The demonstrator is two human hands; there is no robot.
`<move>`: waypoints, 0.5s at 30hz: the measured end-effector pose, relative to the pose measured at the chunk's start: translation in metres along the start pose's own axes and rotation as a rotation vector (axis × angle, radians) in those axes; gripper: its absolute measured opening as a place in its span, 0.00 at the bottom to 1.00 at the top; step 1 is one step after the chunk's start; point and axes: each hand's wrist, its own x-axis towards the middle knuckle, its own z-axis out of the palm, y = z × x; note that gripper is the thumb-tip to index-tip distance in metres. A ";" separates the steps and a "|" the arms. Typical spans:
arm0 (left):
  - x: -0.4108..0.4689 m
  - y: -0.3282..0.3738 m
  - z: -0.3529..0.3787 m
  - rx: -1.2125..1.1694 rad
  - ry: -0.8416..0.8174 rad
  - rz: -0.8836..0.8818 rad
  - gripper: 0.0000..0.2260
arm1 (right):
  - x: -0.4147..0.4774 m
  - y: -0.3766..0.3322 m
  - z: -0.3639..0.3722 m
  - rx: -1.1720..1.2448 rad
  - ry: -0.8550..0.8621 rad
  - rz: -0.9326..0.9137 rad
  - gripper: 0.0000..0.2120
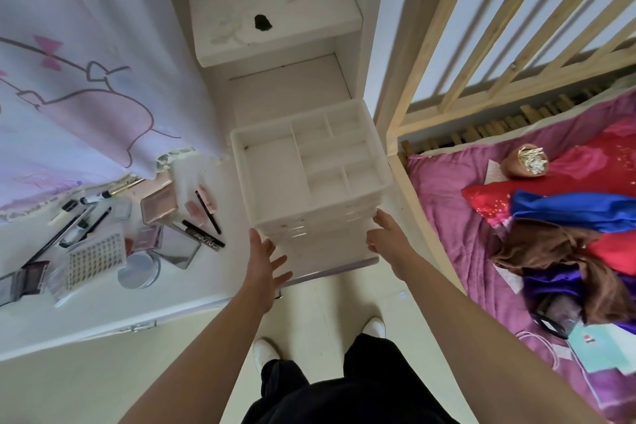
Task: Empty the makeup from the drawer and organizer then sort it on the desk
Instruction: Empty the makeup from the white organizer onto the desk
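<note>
Flanking the desk (103, 306): curtain (86, 79), bed (454, 227).

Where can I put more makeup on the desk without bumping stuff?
Bare desk lies behind the white organizer, up to the raised shelf. A bare strip also runs along the front edge, below the makeup pile. It is crowded on the left, from the curtain to the organizer.
</note>
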 end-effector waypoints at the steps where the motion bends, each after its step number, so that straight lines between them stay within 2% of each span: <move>1: -0.001 -0.002 -0.002 0.004 0.009 -0.008 0.37 | 0.000 0.001 -0.002 -0.005 0.004 0.013 0.32; 4: -0.007 -0.010 -0.005 0.032 0.022 -0.021 0.36 | -0.005 0.006 -0.005 -0.063 0.034 0.051 0.31; 8: -0.014 -0.021 -0.008 0.079 0.061 -0.017 0.34 | -0.021 0.021 -0.006 -0.198 0.093 0.077 0.24; 15: -0.024 -0.045 -0.019 0.334 0.116 0.017 0.28 | -0.050 0.050 0.003 -0.276 0.225 0.078 0.18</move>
